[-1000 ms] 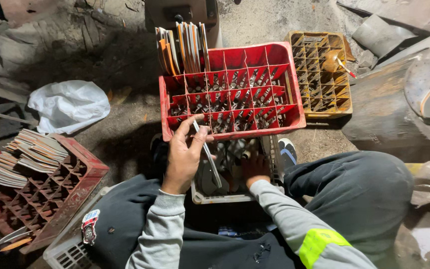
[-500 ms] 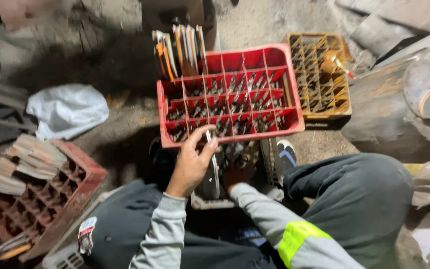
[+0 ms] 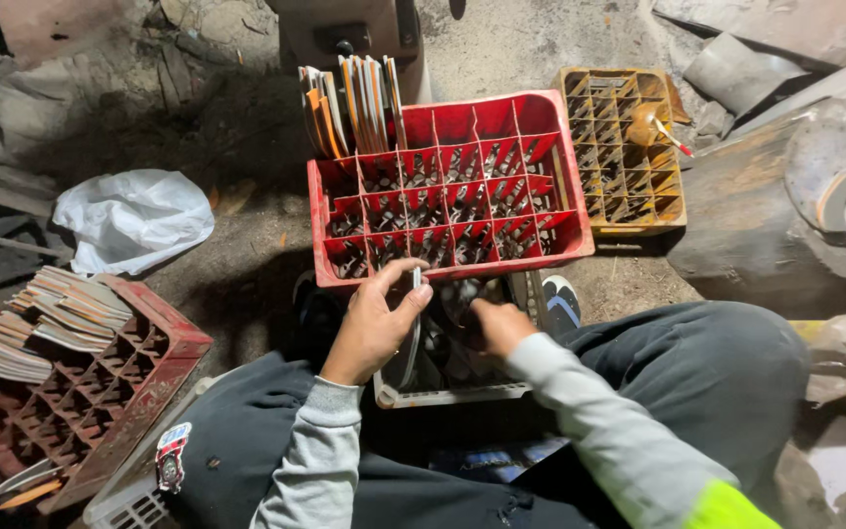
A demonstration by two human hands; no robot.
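My left hand (image 3: 374, 323) pinches a thin curved metal blade (image 3: 411, 328) by its top end, just in front of the red compartment crate (image 3: 572, 230). Most of that crate's cells hold small metal pieces, and flat orange and grey blades (image 3: 350, 103) stand upright in its far left corner. My right hand (image 3: 499, 323) reaches down into a grey box (image 3: 452, 396) of dark metal parts between my knees; its fingers are curled, and what they touch is hidden.
A yellow-brown divided crate (image 3: 629, 211) sits right of the red one. A darker red crate (image 3: 164, 358) with stacked flat blades (image 3: 46, 318) lies at left. A white plastic bag (image 3: 134, 217) lies on the dirt. A large rusty metal drum (image 3: 795, 216) stands at right.
My left hand has drawn back slightly from the red crate's front row, still holding the thin blade. My right hand has shifted right inside the grey box.
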